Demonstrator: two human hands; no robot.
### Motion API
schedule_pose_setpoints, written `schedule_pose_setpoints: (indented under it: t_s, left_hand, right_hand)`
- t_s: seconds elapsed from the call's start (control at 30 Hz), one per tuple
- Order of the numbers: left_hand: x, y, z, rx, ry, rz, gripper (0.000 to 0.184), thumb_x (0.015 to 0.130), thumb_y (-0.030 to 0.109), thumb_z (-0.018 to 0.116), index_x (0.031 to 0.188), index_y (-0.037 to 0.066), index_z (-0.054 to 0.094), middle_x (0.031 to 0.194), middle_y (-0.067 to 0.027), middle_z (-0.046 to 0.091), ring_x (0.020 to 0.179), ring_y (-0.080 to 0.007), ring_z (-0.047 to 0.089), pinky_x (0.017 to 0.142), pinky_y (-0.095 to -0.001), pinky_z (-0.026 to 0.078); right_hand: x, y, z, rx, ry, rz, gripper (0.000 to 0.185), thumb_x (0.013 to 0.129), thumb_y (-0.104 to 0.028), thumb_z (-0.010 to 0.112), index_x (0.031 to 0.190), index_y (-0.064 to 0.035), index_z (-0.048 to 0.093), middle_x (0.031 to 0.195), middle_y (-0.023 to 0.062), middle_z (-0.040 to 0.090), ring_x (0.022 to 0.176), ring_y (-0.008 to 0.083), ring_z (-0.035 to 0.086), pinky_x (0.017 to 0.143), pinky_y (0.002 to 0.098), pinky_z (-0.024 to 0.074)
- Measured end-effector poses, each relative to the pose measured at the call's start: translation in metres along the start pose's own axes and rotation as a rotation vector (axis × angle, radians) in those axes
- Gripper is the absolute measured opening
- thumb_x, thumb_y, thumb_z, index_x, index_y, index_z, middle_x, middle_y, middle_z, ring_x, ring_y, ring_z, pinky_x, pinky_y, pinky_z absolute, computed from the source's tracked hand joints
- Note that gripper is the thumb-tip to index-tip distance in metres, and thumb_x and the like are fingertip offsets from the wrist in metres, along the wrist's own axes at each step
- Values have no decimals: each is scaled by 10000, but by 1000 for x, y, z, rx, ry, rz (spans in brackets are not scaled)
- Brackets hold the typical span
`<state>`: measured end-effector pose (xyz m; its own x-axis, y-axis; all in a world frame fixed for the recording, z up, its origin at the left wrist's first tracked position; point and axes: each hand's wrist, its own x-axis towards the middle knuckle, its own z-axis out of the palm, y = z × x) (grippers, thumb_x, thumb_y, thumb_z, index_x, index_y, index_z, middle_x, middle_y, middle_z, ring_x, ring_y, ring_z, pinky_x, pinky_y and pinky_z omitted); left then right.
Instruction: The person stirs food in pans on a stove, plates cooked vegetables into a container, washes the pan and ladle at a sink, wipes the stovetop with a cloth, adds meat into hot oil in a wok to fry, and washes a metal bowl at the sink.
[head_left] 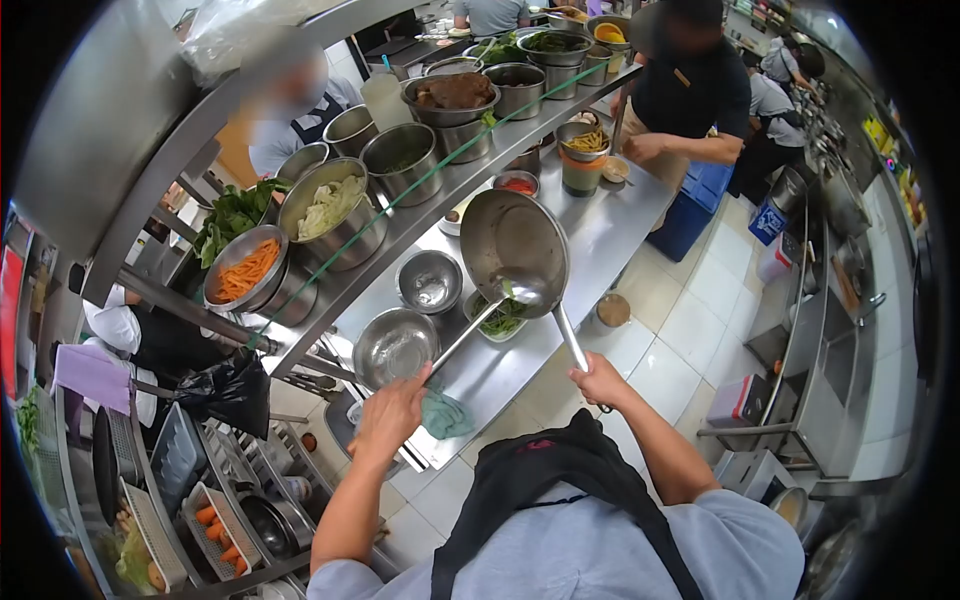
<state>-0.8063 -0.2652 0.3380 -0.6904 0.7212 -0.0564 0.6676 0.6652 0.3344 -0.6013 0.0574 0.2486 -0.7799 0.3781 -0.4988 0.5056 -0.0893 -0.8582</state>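
My right hand is closed around the handle of a large metal wok, tilted above the steel counter. In my left hand is the long handle of a metal ladle, whose far end reaches the wok's lower rim. Under that rim sits a light dish with green vegetables, partly hidden by the wok and ladle. To its left stand two metal bowls, a smaller one and a larger one near my left hand. A green cloth lies by the counter's front edge.
A raised steel shelf holds several metal pots, shredded carrots and cut cabbage. Another person stands beyond the counter's right end, near a blue bin. Crates with carrots are at lower left.
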Motion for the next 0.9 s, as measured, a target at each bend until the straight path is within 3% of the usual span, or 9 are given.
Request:
schedule_pose_setpoints:
  t_s: [0.07,0.2,0.37,0.57,0.7,0.8,0.87,0.9]
  left_hand:
    - [1,-22,3,99,55,49,443,929,221,603,1369,273,592,966,-109,686,879,-321,668,746,-443,534]
    - [9,-41,2,40,75,-30,431,927,222,607,1353,287,610,994,-113,687,918,-326,668,777,-453,525]
    - [3,-42,22,-49,85,-41,435,931,228,608,1359,300,600,1029,-114,691,951,-339,658,812,-455,519]
    - [-8,-14,24,3,84,-95,442,917,200,628,1347,299,608,1027,-101,693,942,-340,660,790,-454,519]
    - [-21,-9,30,98,172,-91,460,891,160,657,1331,293,629,943,-103,684,838,-340,661,715,-437,526]
    - [-22,23,37,39,275,-126,445,878,81,670,1303,213,663,862,-117,674,737,-332,643,683,-407,529]
    - [-10,57,66,-67,310,-72,439,895,79,660,1319,191,651,869,-118,681,734,-292,656,695,-391,532]
    - [0,77,84,-189,354,-2,433,911,77,649,1334,169,639,877,-119,688,732,-251,669,707,-375,535]
  right_hand:
    - [0,0,-5,36,-19,12,139,953,-126,591,933,-56,472,594,-14,418,416,92,397,366,301,315]
    - [8,14,-3,-72,46,-56,169,938,-155,615,921,-41,491,593,11,454,432,111,435,402,320,362]
    - [16,17,0,-284,131,-100,247,905,-214,648,918,8,538,680,135,569,611,255,565,615,411,469]
    - [21,17,-13,-372,139,-194,247,905,-221,644,923,7,552,755,172,598,737,301,597,708,439,472]
    - [42,36,-39,-352,139,-276,239,891,-196,641,913,12,526,691,161,558,698,293,569,693,429,466]
    - [55,56,-73,-352,155,-398,222,908,-195,637,940,-6,527,677,125,546,621,244,559,594,401,465]
    - [35,44,-112,-7,-57,-81,200,946,-208,623,961,-41,514,638,46,487,495,157,482,447,337,400]
    - [29,50,-135,-1,-74,-89,200,946,-208,623,961,-41,514,638,46,487,495,157,482,447,337,400]
